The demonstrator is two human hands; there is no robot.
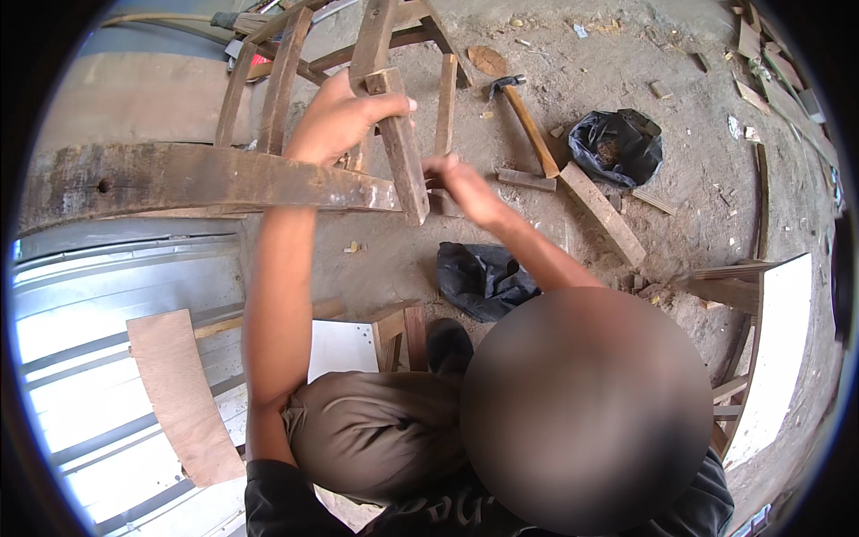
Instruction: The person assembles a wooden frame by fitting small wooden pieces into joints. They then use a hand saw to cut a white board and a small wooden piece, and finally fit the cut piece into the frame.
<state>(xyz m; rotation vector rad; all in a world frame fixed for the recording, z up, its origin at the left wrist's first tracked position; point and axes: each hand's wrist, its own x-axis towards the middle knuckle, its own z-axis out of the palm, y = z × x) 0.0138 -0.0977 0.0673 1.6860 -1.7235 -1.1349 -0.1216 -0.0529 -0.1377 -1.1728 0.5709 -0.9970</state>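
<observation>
A worn wooden frame with a curved rail (197, 179) reaches in from the left. Across the rail's right end stands a short wooden bar (403, 152). My left hand (327, 125) is closed on the bar's upper part, its thumb over the top and its other fingers partly hidden behind the wood. Close to the bar's lower part, on its right side, my right hand (465, 188) has its fingers curled together. Whatever may be between them is too small or hidden to make out.
A claw hammer (530, 130) lies on the dusty floor beyond my right hand. Near it are a black bag (617, 148) and a wooden board (604, 215). Another black bag (483, 277) lies below my hands. White-topped wooden pieces (774, 349) stand at right, wood scraps around.
</observation>
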